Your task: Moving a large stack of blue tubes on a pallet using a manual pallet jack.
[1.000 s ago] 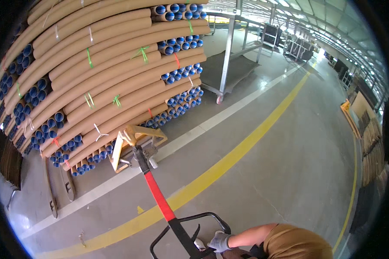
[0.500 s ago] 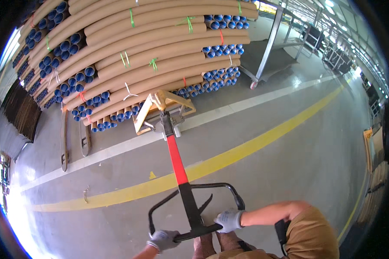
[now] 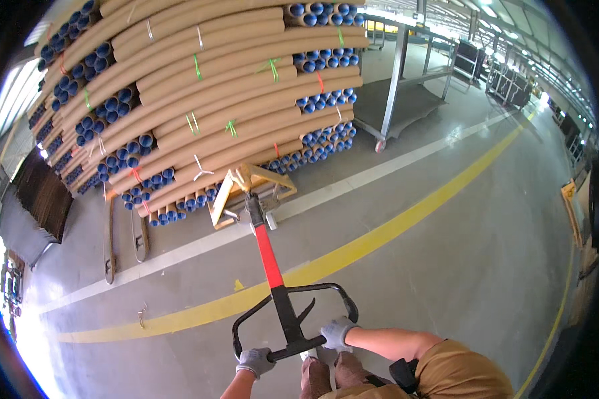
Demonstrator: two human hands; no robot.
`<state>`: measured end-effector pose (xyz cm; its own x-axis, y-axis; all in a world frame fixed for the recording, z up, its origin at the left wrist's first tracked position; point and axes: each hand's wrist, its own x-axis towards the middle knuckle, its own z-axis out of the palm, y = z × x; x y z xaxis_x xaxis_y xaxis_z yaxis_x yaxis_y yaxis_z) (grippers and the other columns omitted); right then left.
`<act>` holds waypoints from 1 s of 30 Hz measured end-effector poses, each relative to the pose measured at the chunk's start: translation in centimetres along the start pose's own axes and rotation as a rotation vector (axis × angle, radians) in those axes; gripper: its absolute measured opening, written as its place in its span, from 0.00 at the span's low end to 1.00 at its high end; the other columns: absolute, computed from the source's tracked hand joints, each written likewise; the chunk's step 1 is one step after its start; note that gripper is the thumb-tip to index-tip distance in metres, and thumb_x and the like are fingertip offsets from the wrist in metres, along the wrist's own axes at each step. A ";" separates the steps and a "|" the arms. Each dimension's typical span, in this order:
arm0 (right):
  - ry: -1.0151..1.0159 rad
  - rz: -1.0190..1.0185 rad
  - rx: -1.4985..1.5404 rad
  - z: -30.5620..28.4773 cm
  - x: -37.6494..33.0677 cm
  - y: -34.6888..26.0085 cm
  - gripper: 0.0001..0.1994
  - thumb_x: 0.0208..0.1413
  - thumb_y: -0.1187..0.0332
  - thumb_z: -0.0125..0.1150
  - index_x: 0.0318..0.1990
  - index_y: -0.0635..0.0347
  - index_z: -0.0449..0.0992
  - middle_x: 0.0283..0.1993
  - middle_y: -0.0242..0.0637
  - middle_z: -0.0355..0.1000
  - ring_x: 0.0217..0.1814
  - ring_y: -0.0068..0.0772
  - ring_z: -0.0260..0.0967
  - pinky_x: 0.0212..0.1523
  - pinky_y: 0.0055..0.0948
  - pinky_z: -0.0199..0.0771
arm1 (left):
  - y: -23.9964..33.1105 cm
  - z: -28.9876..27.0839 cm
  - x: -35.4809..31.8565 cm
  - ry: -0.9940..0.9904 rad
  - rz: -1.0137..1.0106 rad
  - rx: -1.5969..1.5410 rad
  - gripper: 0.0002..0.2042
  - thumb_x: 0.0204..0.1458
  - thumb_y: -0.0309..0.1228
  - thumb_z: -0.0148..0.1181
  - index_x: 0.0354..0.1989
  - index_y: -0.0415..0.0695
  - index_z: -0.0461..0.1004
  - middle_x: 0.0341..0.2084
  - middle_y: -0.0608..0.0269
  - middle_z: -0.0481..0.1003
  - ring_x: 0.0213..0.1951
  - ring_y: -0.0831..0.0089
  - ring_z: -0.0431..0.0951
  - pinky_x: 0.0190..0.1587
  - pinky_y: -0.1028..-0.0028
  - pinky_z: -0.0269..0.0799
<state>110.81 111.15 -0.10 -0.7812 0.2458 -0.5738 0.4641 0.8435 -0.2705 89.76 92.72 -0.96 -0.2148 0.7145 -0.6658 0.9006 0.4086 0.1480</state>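
Observation:
Both my hands wear grey gloves and grip the black handle loop of a pallet jack. My left hand is closed round the left end of the bar nearest me. My right hand is closed at its right end. From the loop, a red and black pallet jack handle slopes away to a yellow pallet jack body. A thin black lever sticks up inside the loop. Behind the jack rises a tall stack of brown cardboard tubes with blue inner ends; its base hides the forks.
Two narrow fork-like bars lie on the floor at left, near a pile of dark sheets. A metal-framed cart stands right of the tubes. White and yellow lines cross the grey floor. A small hook-shaped thing lies at left.
The view has shifted, so the tubes and floor lines sit lower in the picture. The handle loop and both hands appear slightly higher and further left. My grip is unchanged.

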 end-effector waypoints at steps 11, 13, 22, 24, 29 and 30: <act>0.325 0.110 -0.059 -8.4 1.7 4.3 0.15 0.41 0.61 0.57 0.37 0.56 0.77 0.37 0.43 0.75 0.42 0.41 0.73 0.40 0.41 0.72 | 2.3 -9.1 3.2 0.295 -0.079 0.055 0.18 0.37 0.48 0.55 0.36 0.56 0.78 0.33 0.61 0.77 0.38 0.61 0.77 0.41 0.65 0.71; 0.292 0.074 -0.106 -8.8 1.2 4.7 0.15 0.41 0.63 0.55 0.37 0.56 0.77 0.37 0.42 0.75 0.42 0.40 0.73 0.40 0.41 0.72 | 2.5 -7.9 4.0 0.321 -0.122 0.058 0.19 0.36 0.48 0.56 0.36 0.54 0.78 0.34 0.60 0.77 0.39 0.62 0.76 0.42 0.65 0.71; 0.375 0.020 -0.078 -8.4 2.2 4.7 0.14 0.41 0.66 0.54 0.36 0.58 0.78 0.40 0.45 0.75 0.42 0.43 0.73 0.42 0.41 0.72 | 3.6 -8.7 1.5 0.281 -0.203 -0.085 0.18 0.38 0.49 0.55 0.36 0.55 0.77 0.34 0.60 0.77 0.38 0.61 0.77 0.41 0.65 0.71; 0.379 0.035 -0.073 -7.6 1.7 5.8 0.14 0.42 0.65 0.53 0.37 0.57 0.78 0.41 0.43 0.74 0.44 0.42 0.73 0.43 0.41 0.72 | 4.9 -8.7 1.9 0.277 -0.147 0.004 0.18 0.39 0.48 0.54 0.37 0.55 0.77 0.35 0.59 0.77 0.39 0.60 0.76 0.42 0.65 0.71; 0.261 0.041 -0.103 -7.8 0.3 6.1 0.13 0.44 0.64 0.53 0.38 0.54 0.77 0.41 0.40 0.75 0.45 0.40 0.72 0.43 0.41 0.71 | 5.3 -7.0 2.9 0.263 -0.152 -0.016 0.19 0.39 0.50 0.54 0.37 0.55 0.77 0.34 0.60 0.77 0.39 0.60 0.76 0.43 0.64 0.70; 0.234 0.054 -0.119 -7.8 -0.1 5.9 0.13 0.44 0.64 0.53 0.38 0.53 0.77 0.41 0.39 0.75 0.45 0.40 0.72 0.42 0.41 0.71 | 5.2 -6.5 3.0 0.276 -0.161 -0.013 0.19 0.38 0.51 0.54 0.36 0.54 0.76 0.33 0.61 0.77 0.38 0.59 0.77 0.41 0.64 0.71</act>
<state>110.37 119.88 4.41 -0.8382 0.3842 -0.3870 0.4663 0.8729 -0.1434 91.37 100.73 2.59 -0.4499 0.7665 -0.4583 0.8424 0.5347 0.0674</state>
